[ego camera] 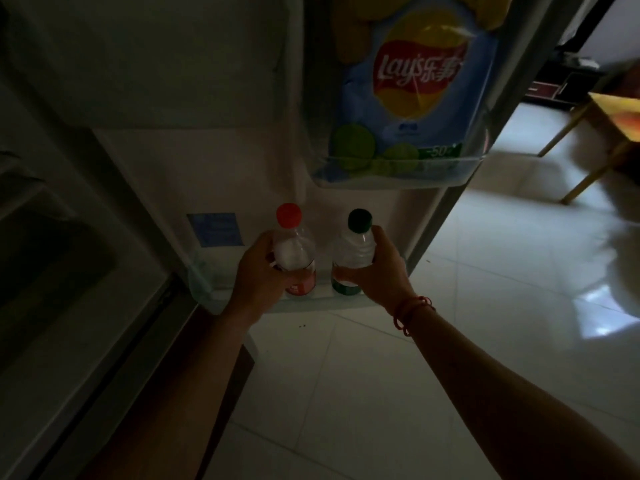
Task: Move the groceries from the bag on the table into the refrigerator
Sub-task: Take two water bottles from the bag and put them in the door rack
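Grip, left hand: you clutch the red-capped bottle, below the chip bag.
Right hand: you clutch the green-capped bottle, likewise.

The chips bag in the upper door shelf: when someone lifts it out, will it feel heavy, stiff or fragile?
The chips bag looks puffed, so probably light for its size. Its glossy film likely flexes and may slip in the fingers. It stands propped in the door shelf, so it could flop once unsupported.
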Available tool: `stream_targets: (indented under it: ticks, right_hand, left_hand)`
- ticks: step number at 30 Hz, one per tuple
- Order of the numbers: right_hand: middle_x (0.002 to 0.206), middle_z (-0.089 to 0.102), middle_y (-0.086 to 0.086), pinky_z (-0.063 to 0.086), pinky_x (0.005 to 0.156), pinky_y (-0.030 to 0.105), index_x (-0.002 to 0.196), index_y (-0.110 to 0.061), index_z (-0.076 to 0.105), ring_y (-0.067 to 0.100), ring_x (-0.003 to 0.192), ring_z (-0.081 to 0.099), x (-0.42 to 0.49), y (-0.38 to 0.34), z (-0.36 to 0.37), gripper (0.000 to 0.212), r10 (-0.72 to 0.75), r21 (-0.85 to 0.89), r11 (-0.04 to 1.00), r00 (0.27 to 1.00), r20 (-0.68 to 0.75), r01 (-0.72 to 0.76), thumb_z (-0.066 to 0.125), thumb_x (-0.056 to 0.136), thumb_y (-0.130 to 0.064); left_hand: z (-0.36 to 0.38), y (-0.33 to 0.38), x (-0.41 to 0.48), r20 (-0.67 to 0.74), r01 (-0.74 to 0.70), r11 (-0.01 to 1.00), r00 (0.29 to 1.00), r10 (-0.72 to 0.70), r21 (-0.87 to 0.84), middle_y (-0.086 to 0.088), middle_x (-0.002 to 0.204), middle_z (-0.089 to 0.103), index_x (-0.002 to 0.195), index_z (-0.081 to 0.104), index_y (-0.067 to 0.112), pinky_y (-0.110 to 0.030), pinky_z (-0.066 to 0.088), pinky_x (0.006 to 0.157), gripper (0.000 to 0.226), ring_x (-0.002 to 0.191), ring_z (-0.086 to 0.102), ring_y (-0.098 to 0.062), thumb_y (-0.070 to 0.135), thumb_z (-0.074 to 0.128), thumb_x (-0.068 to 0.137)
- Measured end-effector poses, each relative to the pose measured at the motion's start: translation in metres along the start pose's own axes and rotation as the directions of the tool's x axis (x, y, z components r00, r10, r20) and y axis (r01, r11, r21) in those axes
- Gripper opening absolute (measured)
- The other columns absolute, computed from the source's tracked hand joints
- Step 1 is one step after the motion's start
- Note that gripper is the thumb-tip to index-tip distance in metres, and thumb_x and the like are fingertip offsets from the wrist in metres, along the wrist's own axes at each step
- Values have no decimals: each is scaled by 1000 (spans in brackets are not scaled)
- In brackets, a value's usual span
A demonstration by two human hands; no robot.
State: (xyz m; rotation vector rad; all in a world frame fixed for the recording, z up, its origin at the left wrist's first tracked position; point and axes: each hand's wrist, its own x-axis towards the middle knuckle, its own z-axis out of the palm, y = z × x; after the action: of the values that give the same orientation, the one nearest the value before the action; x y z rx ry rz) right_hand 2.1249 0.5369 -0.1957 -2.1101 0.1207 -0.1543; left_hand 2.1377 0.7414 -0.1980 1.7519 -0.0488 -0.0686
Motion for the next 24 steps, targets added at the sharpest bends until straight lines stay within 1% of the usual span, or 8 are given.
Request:
stream_targets:
  ticks: [2, 3, 6, 10, 17, 20, 24]
  right_hand:
    - [115, 63, -4, 50, 88, 27, 129, -19, 49, 14, 106, 62, 2, 6, -8, 78, 5, 2, 1000, 1000, -11, -5, 90, 63, -27]
    - [116, 63, -4, 50, 87, 26, 128, -19, 49, 14, 106, 61, 2, 8, -12, 77, 11, 11, 1000, 1000, -14, -11, 90, 63, -26]
    - [117, 62, -4, 42, 79, 14, 127, -21, 48, 13, 106, 59, 3, 13, -22, 76, 20, 21, 1000, 999, -28, -19, 90, 64, -22]
    - [114, 61, -6, 37, 75, 9, 128, -21, 49, 10, 104, 58, 6, 18, -28, 76, 10, -4, 1000, 999, -41, -10, 90, 65, -22]
    - [111, 61, -8, 40, 77, 11, 126, -20, 49, 11, 103, 59, 11, 22, -33, 74, -1, -3, 1000, 999, -41, 1, 90, 64, -23]
    - [112, 61, -6, 41, 79, 13, 125, -20, 49, 13, 104, 60, 13, 22, -33, 74, -7, -4, 1000, 999, -36, 6, 90, 64, -22]
    - [107, 60, -9, 40, 75, 10, 124, -20, 50, 10, 99, 59, 9, 28, -32, 72, 2, -10, 1000, 1000, -29, -3, 90, 64, -20]
  left_hand:
    - [11, 1, 2, 18, -10, 1000, 1000, 9, 5, 7, 114, 68, 120, 59, 19, -24, 53, 87, 63, 104, 64, -8, 9, 89, 64]
    - [16, 1, 3, 25, -18, 1000, 1000, 17, 12, 7, 115, 68, 120, 59, 19, -25, 53, 88, 65, 105, 64, -8, 10, 89, 64]
    - [29, 3, 7, 36, -37, 999, 999, 37, 22, 8, 115, 67, 122, 58, 20, -22, 53, 86, 66, 103, 64, -7, 11, 89, 64]
    - [42, 5, 10, 63, -33, 999, 998, 31, 35, 9, 117, 65, 126, 56, 21, -22, 52, 87, 71, 105, 61, -3, 12, 89, 64]
    - [55, 4, 13, 78, -4, 999, 997, 1, 43, 13, 113, 65, 123, 56, 24, -17, 50, 83, 70, 102, 61, -1, 14, 90, 63]
    - [60, 7, 15, 74, 4, 1000, 997, -6, 31, 14, 112, 64, 122, 56, 25, -19, 50, 83, 70, 102, 60, 0, 13, 90, 63]
    - [65, 2, 14, 84, 8, 1000, 996, -10, 20, 14, 113, 65, 119, 56, 30, -19, 51, 83, 68, 102, 61, -1, 14, 90, 63]
